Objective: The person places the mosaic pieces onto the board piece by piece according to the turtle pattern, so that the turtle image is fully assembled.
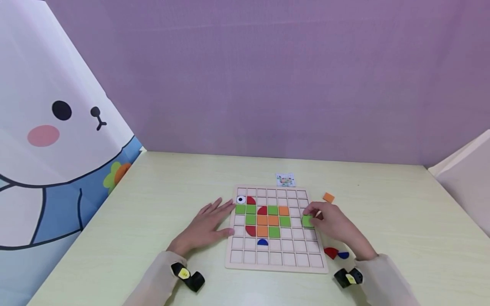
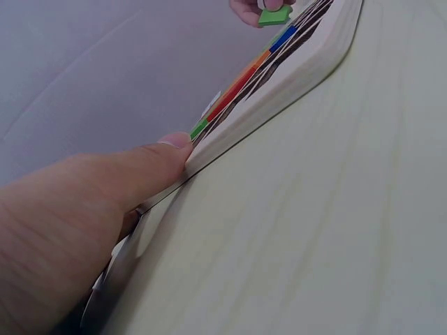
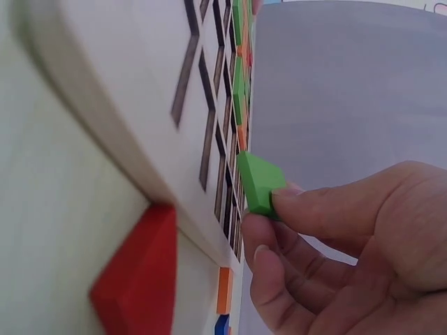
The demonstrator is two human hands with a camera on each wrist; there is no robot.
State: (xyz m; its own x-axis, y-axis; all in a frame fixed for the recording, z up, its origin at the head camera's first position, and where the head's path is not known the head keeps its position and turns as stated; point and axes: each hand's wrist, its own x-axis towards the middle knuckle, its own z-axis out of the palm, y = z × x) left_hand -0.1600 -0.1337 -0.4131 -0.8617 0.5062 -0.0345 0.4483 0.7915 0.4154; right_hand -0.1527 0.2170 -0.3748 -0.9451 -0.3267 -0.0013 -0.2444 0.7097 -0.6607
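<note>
A square wooden grid board (image 1: 278, 257) lies on the table, with green, orange, red and blue tiles in some of its cells and a white eye tile (image 1: 240, 199) near its upper left corner. My right hand (image 1: 332, 219) pinches a green square tile (image 3: 259, 183) between thumb and fingers, over the board's right edge. On the left, my other hand (image 1: 206, 225) lies with fingers spread, its fingertips and thumb at the board's left edge. In the left wrist view the thumb (image 2: 157, 164) rests against the rim of the board.
Past the board's far edge lies a small printed card (image 1: 285, 179). To the right are a loose orange square (image 1: 328, 197), a red quarter-round tile (image 1: 331, 253) and a blue half-round tile (image 1: 343, 255). A purple cloth (image 1: 268, 85) hangs behind the table.
</note>
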